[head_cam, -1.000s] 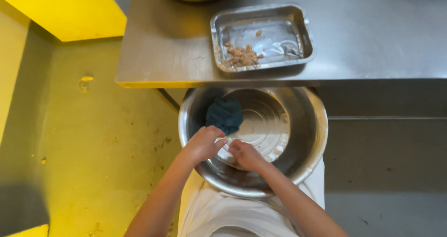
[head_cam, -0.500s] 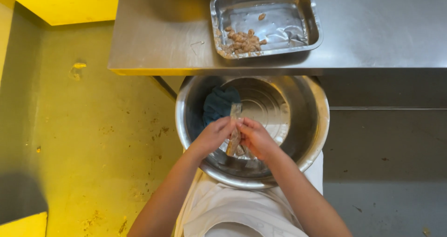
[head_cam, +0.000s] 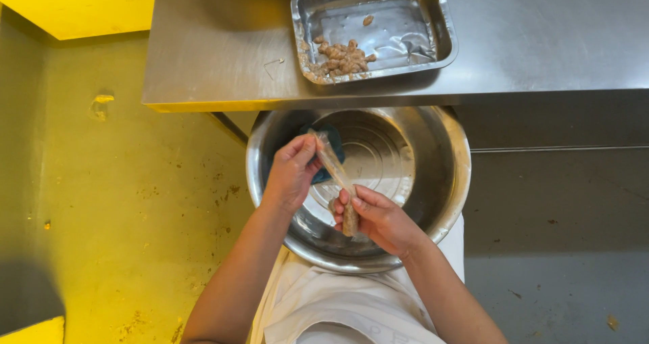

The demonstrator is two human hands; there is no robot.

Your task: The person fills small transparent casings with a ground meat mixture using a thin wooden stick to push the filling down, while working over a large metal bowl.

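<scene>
In the head view, the left hand (head_cam: 292, 171) is pinching the upper end of a thin clear plastic casing (head_cam: 336, 176) with closed fingers, while the right hand (head_cam: 377, 217) is gripping its filled lower end; both are hovering over a large steel bowl (head_cam: 446, 181). A blue cloth (head_cam: 330, 156) is lying inside the bowl; a steel tray (head_cam: 433, 29) holding brownish meat pieces (head_cam: 341, 58) is sitting on the steel table (head_cam: 554, 33) just beyond.

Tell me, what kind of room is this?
Probably a working kitchen. A steel counter holds a metal tray with bits of food, and two hands pull a thin clear wrapper over a big steel bowl.
</scene>
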